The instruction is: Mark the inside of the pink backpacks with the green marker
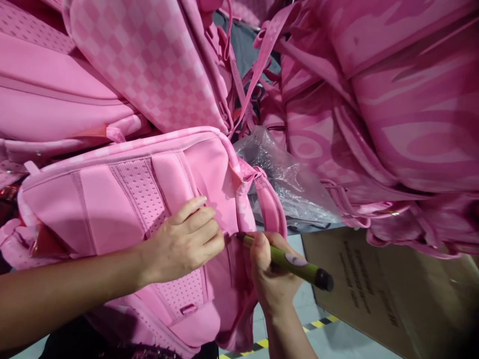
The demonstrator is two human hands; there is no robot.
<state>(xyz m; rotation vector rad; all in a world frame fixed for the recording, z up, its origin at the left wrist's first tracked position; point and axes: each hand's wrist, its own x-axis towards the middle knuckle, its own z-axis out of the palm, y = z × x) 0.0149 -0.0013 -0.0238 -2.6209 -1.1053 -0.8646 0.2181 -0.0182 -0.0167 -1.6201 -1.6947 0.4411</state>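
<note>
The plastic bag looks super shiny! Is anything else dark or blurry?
Head view: white glare streaks the clear plastic; head view: the cardboard box fades into darkness at lower right, its print too blurry to read; head view: shadow dims the backpack above the left forearm.

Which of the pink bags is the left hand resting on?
The near bag, below the checkered one: only its back panel has the left hand on it.

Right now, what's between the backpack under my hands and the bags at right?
Crumpled clear plastic lies between the backpack and the bags, in the head view.
</note>
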